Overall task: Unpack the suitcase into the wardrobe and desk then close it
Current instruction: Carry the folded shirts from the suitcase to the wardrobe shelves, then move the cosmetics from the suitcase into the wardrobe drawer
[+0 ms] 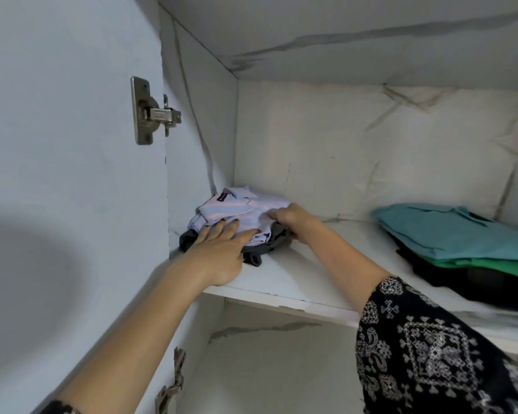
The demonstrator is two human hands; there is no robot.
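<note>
Head view puts both of your hands on a small pile at the left end of the wardrobe shelf point(311, 282): a folded striped shirt point(240, 210) lying on a grey garment point(265, 249). Your left hand point(222, 249) lies flat on the shirt's near edge, fingers straight, pressing and gripping nothing. Your right hand point(290, 218) is curled over the shirt's right edge, knuckles up, pinching cloth. The pile sits close to the left wall, below the hinge point(153, 112), and well apart from the teal stack point(449, 231) at the right of the same shelf.

You seem to be seating and squaring this pile. Press down with the flat palm so the fold does not spring open, and use the gripping hand to slide both garments back together towards the rear corner. A loop of the grey garment strays towards the shelf's front edge, so tuck it under before you let go. Release the pinch only once the pile rests level, and lift your hand clear of the collar. The suitcase is out of view.
</note>
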